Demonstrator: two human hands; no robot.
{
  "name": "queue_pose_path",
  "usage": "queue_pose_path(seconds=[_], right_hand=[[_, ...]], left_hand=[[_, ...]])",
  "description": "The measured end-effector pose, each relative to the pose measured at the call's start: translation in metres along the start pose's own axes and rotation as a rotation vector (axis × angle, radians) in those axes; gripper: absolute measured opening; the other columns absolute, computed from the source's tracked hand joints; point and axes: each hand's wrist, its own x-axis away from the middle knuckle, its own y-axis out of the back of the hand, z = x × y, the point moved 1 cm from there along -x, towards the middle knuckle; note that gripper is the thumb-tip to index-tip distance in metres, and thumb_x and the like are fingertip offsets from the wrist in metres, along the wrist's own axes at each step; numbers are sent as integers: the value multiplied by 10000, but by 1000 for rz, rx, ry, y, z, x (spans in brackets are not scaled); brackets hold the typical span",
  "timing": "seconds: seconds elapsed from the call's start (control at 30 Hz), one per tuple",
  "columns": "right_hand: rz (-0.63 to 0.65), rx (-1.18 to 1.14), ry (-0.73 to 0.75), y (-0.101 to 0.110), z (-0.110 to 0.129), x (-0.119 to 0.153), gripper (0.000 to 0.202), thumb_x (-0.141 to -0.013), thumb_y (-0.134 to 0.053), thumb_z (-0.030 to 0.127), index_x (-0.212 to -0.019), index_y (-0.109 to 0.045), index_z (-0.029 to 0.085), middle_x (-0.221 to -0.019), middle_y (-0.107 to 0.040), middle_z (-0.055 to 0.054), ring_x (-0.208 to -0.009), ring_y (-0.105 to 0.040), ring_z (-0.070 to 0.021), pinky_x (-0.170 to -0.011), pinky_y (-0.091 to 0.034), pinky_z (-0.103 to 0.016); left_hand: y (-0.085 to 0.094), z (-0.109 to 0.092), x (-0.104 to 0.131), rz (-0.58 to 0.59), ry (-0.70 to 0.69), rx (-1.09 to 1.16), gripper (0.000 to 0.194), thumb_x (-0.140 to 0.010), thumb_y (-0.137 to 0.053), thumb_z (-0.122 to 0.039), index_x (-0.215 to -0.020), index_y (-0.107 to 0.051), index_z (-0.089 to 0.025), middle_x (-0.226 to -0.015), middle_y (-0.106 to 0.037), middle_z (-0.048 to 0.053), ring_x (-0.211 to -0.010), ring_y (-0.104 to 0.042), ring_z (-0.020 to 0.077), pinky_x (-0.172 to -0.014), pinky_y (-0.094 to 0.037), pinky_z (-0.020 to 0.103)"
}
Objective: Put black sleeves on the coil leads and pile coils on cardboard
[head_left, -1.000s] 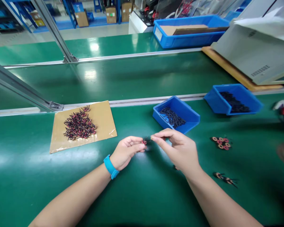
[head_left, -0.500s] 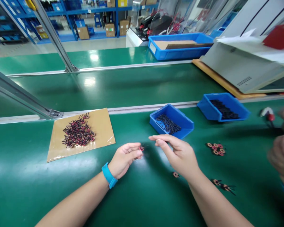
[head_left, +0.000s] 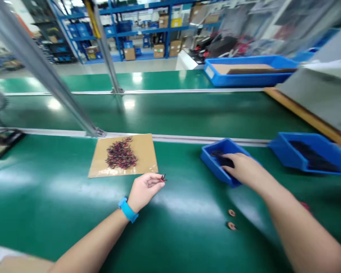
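My left hand (head_left: 144, 191), with a blue band on the wrist, is closed over the table. Thumb and forefinger pinch a small wound ring coil (head_left: 162, 179) with black leads sticking up. My right hand (head_left: 244, 168) reaches into a blue bin (head_left: 226, 177) of short black tubes (head_left: 216, 153). Its thumb and forefinger are apart at the dark tubes; the other fingers are mostly hidden. Nearer me on the green table, two copper-coloured ring coils lie apart, an upper ring (head_left: 231, 212) and a lower ring (head_left: 231, 226).
Left of centre, a sheet of brown cardboard (head_left: 146, 151) bears a pile of coils with black leads (head_left: 121, 154). A second blue bin (head_left: 292, 161) with black pieces stands at the right. Metal posts (head_left: 59, 83) rise at the back left. A large blue tray (head_left: 244, 79) sits beyond.
My right hand has moved from beside the left hand into the nearer blue bin. My left hand still holds the coil. The view has swung left, and another person's hands have left it.
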Motion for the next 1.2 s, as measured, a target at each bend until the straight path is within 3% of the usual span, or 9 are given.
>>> queue_pose_path(seconds=[0.17,0.27,0.47,0.63,0.73,0.87,0.93,1.07,1.2], right_hand=[[107,-25,4,-9,-5,-26,91,-575,-738,132,-600,-683,199,-623,-655,-124,-519,-578,-203,-571,-407,-371],[166,-27,-15,-9,-4,-28,158,-590,-708,103,-518,-657,234,-534,-630,-80,-425,-524,-152,-500,-377,-329],[128,-4,-10,-6,3,-16,202,-610,-649,78,-473,-626,226,-497,-610,-57,-415,-500,-151,-493,-363,-314],[30,24,-8,2,9,-2,146,-642,-577,91,-544,-623,189,-613,-660,-50,-576,-580,-175,-608,-419,-293],[-18,32,-46,8,10,0,135,-666,-555,98,-638,-659,177,-673,-689,-48,-634,-608,-170,-650,-444,-269],[-87,-11,-78,18,15,0,193,-698,-541,89,-772,-700,169,-747,-712,-49,-675,-636,-168,-683,-475,-268],[-139,-48,-80,25,21,2,228,-722,-531,90,-835,-711,173,-808,-718,-53,-728,-651,-177,-723,-487,-285],[-224,-123,-75,34,32,11,199,-740,-551,104,-784,-725,189,-819,-720,-43,-803,-663,-201,-777,-497,-316],[-284,-171,-84,35,37,15,153,-735,-598,127,-743,-732,202,-856,-731,-40,-857,-665,-216,-842,-485,-339]], left_hand=[[64,-3,19,-361,-225,-564,133,-677,-678,-243,-795,-690,-184,-762,-655,37,-649,-552,142,-669,-468,296],[88,-5,23,-517,-209,-743,147,-702,-650,-267,-830,-681,-202,-747,-649,29,-650,-529,160,-656,-443,303],[109,-7,9,-632,-79,-803,267,-710,-633,-365,-901,-556,-195,-805,-665,33,-743,-609,185,-684,-442,307],[110,-15,14,-757,-29,-917,387,-609,-684,-497,-714,-437,-218,-602,-546,-32,-588,-560,180,-559,-397,280],[91,-14,16,-579,-121,-985,387,-656,-643,-520,-598,-398,-225,-476,-421,-63,-463,-439,135,-493,-333,262],[26,-3,19,147,-314,-1028,255,-758,-596,-455,-698,-565,-209,-564,-536,-22,-526,-478,134,-538,-370,260],[-14,5,19,380,-431,-1060,209,-787,-584,-417,-798,-634,-215,-664,-601,16,-652,-536,164,-628,-400,284],[-86,20,16,561,-551,-1041,356,-758,-608,-489,-969,-660,-207,-774,-633,66,-743,-536,209,-682,-404,333],[-131,31,14,597,-533,-983,368,-719,-660,-467,-994,-670,-222,-817,-627,78,-783,-531,226,-696,-402,346]])
